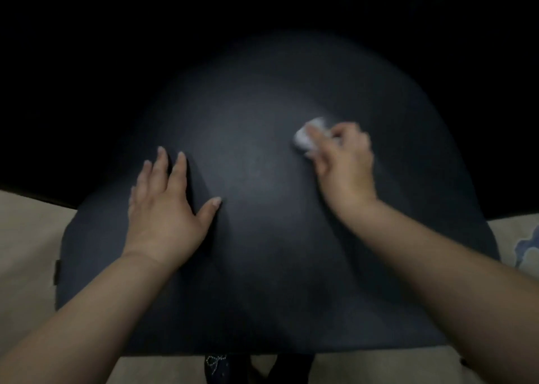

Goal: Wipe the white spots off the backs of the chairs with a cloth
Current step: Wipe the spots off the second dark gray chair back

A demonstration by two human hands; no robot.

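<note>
— What fills the view?

— The dark back of a chair (262,208), rounded at the top and wide at the bottom. It takes up nearly the whole middle of the picture. The light falls on its centre and fades toward the edges, and above it everything is black.

— Where are the hands?

— Both are on the chair back. The left hand (166,205) lies flat on the left part of the surface, fingers straight and a little spread, the thumb held out to the side. It holds nothing; it rests on the chair.

— And the other one?

— The right hand (342,161) is higher and to the right. Its fingers are curled round a small bunched white cloth (309,135), which it presses against the chair back. The cloth sticks out past the fingertips on the upper left of the hand. That hand and the cloth are blurred, so the exact grip of each finger is hard to make out.

— Do any white spots show?

— There is a faint pale haze on the surface just above the cloth; whether it is a spot or only blur I cannot tell.

— What else is around?

— A pale beige floor (26,237) shows on both sides of the chair and below it. At the right edge there is a bit of blue-and-white pattern (526,246). At the bottom, under the chair's lower edge, sits something dark with a small beaded bow (215,361) on it.
</note>
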